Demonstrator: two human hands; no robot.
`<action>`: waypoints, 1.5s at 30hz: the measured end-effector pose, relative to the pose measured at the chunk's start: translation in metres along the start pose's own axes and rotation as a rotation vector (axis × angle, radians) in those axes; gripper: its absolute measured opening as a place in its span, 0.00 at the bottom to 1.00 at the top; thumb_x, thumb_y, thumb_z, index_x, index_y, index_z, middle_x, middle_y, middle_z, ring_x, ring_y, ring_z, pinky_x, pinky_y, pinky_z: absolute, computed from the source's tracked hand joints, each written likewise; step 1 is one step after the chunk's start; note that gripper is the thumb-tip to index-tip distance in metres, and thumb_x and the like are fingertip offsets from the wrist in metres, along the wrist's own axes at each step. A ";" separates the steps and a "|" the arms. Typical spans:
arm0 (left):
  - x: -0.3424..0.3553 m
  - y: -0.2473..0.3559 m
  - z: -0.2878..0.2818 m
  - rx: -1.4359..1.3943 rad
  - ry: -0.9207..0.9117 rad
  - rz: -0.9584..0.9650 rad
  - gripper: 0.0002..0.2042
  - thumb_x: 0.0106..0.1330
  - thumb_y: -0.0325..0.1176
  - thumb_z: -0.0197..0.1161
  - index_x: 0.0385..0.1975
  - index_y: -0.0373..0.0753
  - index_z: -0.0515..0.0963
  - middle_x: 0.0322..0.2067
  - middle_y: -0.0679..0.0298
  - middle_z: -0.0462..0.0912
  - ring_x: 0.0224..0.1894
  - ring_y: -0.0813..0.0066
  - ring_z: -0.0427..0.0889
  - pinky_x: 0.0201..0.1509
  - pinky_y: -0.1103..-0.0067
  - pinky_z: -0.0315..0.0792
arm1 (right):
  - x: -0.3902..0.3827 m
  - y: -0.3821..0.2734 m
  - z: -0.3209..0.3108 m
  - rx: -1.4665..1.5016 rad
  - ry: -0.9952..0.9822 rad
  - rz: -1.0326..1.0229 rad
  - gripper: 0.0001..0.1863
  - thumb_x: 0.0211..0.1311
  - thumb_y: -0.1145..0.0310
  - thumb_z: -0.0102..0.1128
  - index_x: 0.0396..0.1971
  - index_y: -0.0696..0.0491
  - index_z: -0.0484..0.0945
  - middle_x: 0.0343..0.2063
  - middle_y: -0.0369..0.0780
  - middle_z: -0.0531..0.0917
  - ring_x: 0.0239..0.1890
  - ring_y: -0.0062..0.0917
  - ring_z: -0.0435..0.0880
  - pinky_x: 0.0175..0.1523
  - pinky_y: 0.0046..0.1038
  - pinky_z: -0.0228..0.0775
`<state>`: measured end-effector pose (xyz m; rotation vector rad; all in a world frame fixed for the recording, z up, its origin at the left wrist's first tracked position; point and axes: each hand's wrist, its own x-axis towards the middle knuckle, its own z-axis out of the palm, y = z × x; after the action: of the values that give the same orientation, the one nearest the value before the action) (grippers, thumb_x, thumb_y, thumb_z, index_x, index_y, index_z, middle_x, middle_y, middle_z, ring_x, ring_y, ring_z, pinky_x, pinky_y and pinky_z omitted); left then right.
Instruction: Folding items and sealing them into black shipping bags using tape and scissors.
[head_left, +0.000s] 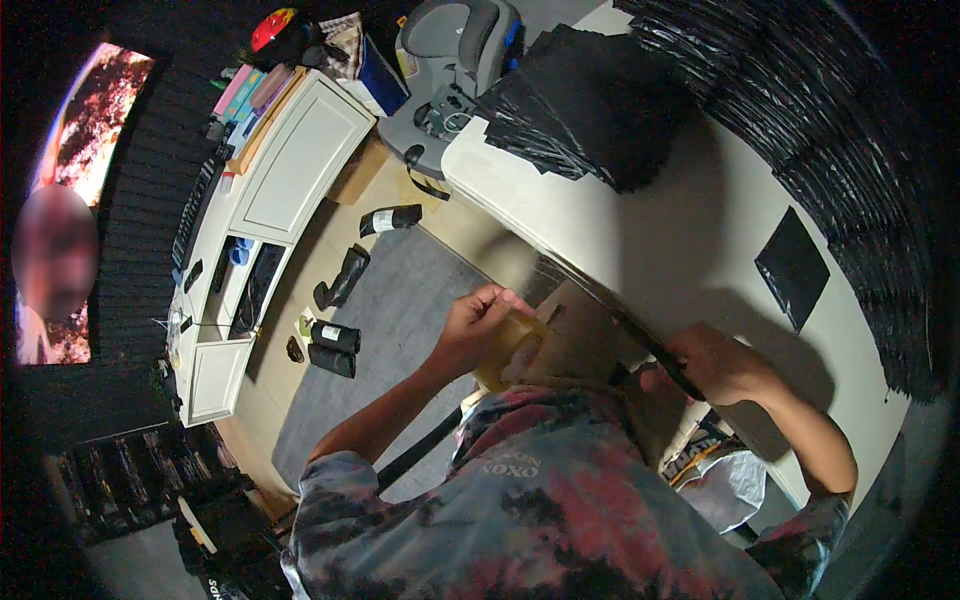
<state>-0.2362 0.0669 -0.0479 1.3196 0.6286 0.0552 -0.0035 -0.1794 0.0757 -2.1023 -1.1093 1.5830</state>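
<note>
My left hand [472, 332] is closed in front of my body, thumb and fingers pinching a yellowish, see-through thing [520, 350] that looks like a roll of clear tape. Over the near edge of the white table, my right hand [722, 366] is closed with its fingers curled down. A thin dark strip [650, 340] runs along the table edge to that hand; what the fingers grip is partly hidden. A single black plastic packet [793, 268] lies flat on the white table [730, 220], beyond my right hand.
A heap of black plastic packets [590, 105] sits on the table's far end, with long rows of them [790, 90] along its far side. A grey child car seat [450, 70], a white cabinet [300, 155] and several black packages [335, 345] on the floor are to the left.
</note>
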 end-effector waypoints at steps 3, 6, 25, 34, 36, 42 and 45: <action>0.000 0.002 0.001 -0.002 -0.014 -0.013 0.16 0.81 0.40 0.51 0.41 0.34 0.80 0.40 0.62 0.87 0.42 0.80 0.83 0.52 0.79 0.76 | 0.003 0.002 -0.001 -0.091 0.022 -0.039 0.31 0.61 0.41 0.69 0.24 0.60 0.82 0.12 0.44 0.75 0.18 0.24 0.72 0.26 0.37 0.62; -0.001 0.002 0.002 -0.026 -0.007 -0.015 0.16 0.81 0.40 0.51 0.41 0.34 0.80 0.40 0.62 0.87 0.42 0.80 0.83 0.52 0.78 0.76 | 0.007 0.002 -0.002 -0.066 -0.007 -0.046 0.33 0.60 0.39 0.69 0.22 0.61 0.81 0.11 0.45 0.73 0.18 0.24 0.69 0.27 0.38 0.61; -0.021 0.009 0.011 0.143 0.074 0.047 0.15 0.80 0.37 0.53 0.41 0.32 0.82 0.38 0.62 0.87 0.42 0.80 0.83 0.51 0.79 0.76 | -0.035 0.013 -0.016 -0.309 0.294 -0.064 0.27 0.56 0.45 0.73 0.31 0.59 0.84 0.27 0.53 0.83 0.35 0.52 0.83 0.42 0.46 0.71; -0.021 0.020 0.014 0.170 0.021 0.228 0.15 0.80 0.37 0.53 0.43 0.30 0.81 0.51 0.55 0.86 0.50 0.78 0.82 0.58 0.78 0.74 | -0.027 0.095 -0.024 -0.746 0.888 -0.013 0.08 0.57 0.76 0.62 0.37 0.59 0.79 0.34 0.50 0.84 0.44 0.49 0.81 0.51 0.47 0.71; -0.023 0.024 0.017 0.138 -0.008 0.249 0.14 0.81 0.36 0.52 0.43 0.30 0.80 0.52 0.54 0.86 0.51 0.77 0.81 0.59 0.77 0.73 | -0.022 0.093 -0.020 -0.890 0.987 -0.041 0.07 0.58 0.77 0.60 0.37 0.58 0.79 0.36 0.49 0.84 0.45 0.48 0.81 0.53 0.47 0.71; -0.032 0.034 0.028 0.126 -0.098 0.317 0.13 0.81 0.34 0.51 0.40 0.30 0.78 0.55 0.51 0.84 0.53 0.74 0.81 0.60 0.77 0.73 | 0.025 -0.026 0.008 -0.171 0.669 -0.644 0.13 0.69 0.63 0.58 0.36 0.59 0.83 0.31 0.49 0.85 0.38 0.43 0.85 0.45 0.40 0.75; -0.034 0.041 0.036 0.153 -0.112 0.355 0.12 0.80 0.33 0.52 0.39 0.30 0.78 0.55 0.49 0.84 0.54 0.73 0.81 0.60 0.77 0.72 | 0.056 -0.025 0.022 0.128 0.413 -0.536 0.19 0.70 0.56 0.61 0.35 0.60 0.84 0.28 0.49 0.86 0.33 0.42 0.86 0.43 0.38 0.76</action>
<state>-0.2358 0.0336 0.0068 1.5597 0.3024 0.2251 -0.0274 -0.1273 0.0448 -1.7370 -1.2390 0.8986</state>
